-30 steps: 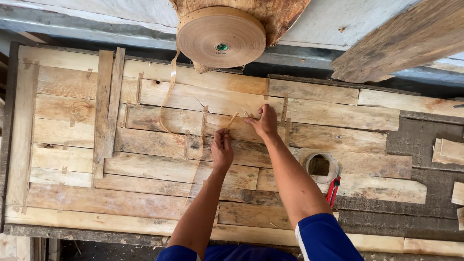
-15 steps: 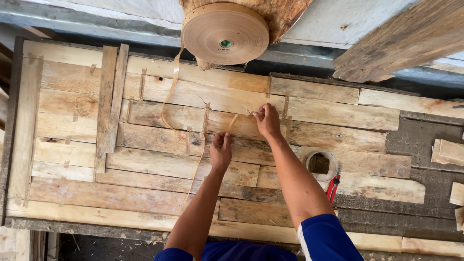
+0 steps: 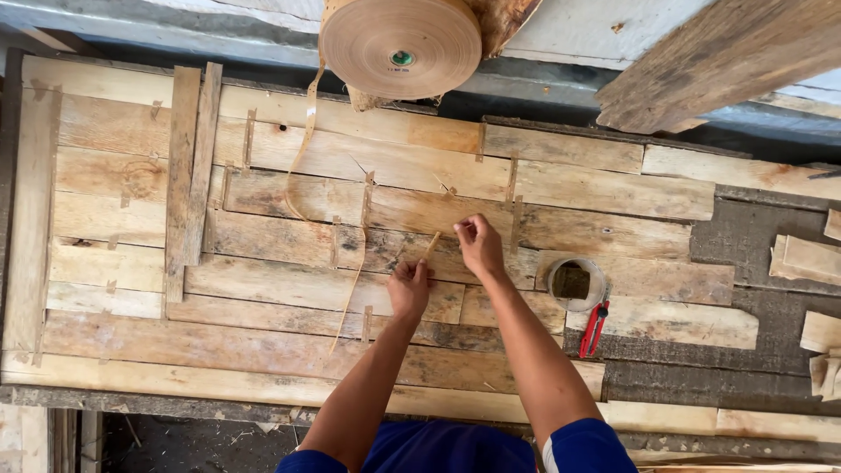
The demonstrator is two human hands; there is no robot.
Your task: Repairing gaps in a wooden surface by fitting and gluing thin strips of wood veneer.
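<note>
My left hand [image 3: 409, 287] rests on a sheet of pale wood veneer pieces [image 3: 263, 228] joined with tape, and pinches a short strip of brown tape [image 3: 431, 244] that sticks up from its fingers. My right hand [image 3: 480, 245] is just to the right of the strip's upper end, fingertips pinched together; I cannot tell if they hold anything. A large roll of brown paper tape [image 3: 401, 44] hangs above the far edge, and a long tape strip [image 3: 355, 276] trails from it across the veneer, left of my left hand.
A round tin [image 3: 575, 282] and red-handled cutters [image 3: 593, 328] lie right of my right arm. Loose veneer scraps [image 3: 810, 258] sit at the far right on a dark board. A rough plank [image 3: 718, 61] crosses the upper right. Two narrow slats [image 3: 191, 166] lie upright at left.
The view has shifted slightly, so the roll sits higher in frame. Both hands stay at the same spot on the veneer with the short strip between them.
</note>
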